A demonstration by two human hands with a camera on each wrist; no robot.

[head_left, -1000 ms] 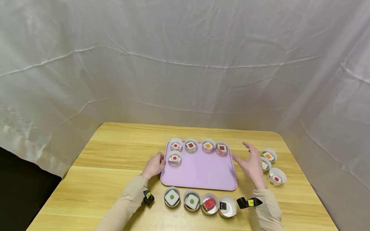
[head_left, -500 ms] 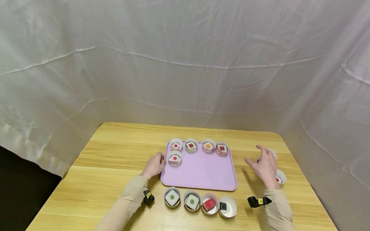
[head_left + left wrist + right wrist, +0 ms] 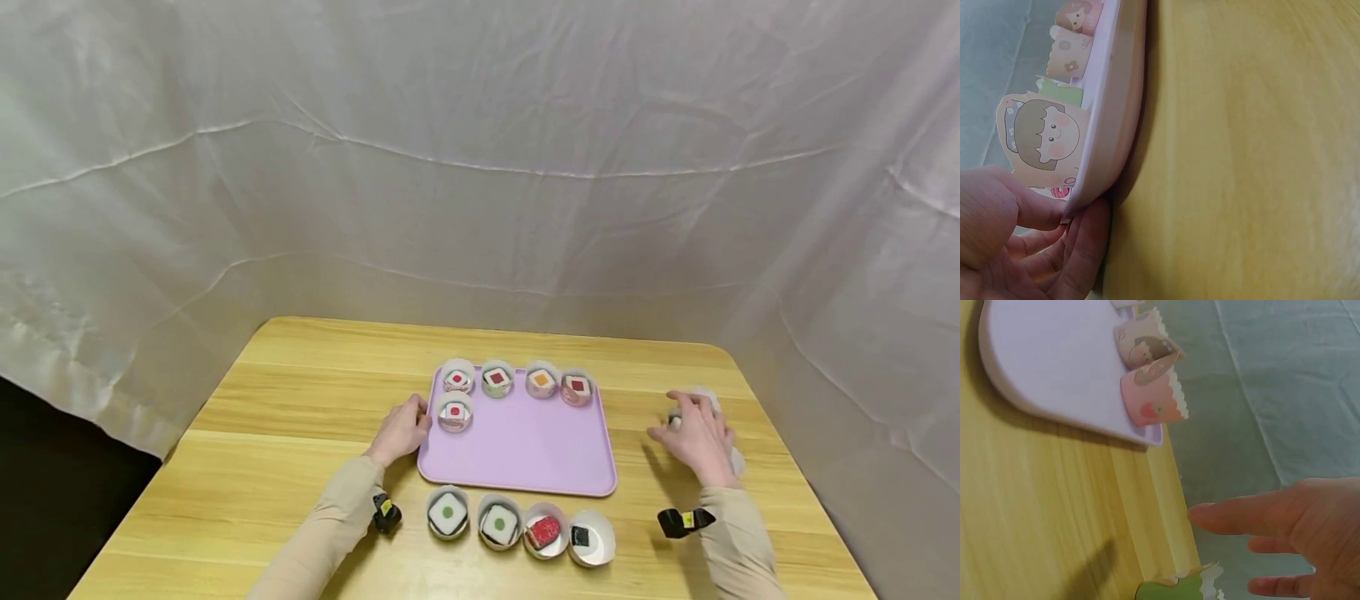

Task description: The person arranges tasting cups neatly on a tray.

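A lilac tray (image 3: 532,450) lies on the table with several paper cups along its far edge. One more paper cup (image 3: 454,413) stands near its left side. My left hand (image 3: 401,429) pinches the tray's left rim; in the left wrist view the thumb lies on top and the fingers underneath. Over the group of cups at the right, my right hand (image 3: 697,437) hovers with fingers spread and partly hides them. Below the thumb (image 3: 1235,515) in the right wrist view is a green paper cup (image 3: 1175,589), apart from the hand and cut off by the frame.
Several paper cups with sushi-like pieces line the tray's near side, among them one with a red piece (image 3: 543,531) and one with a small black piece (image 3: 591,539). The wooden table (image 3: 300,392) is enclosed by pale curtains (image 3: 480,208).
My right hand has moved right, away from the tray's right edge, and is now above the cups at the right. The left hand has stayed on the tray rim.
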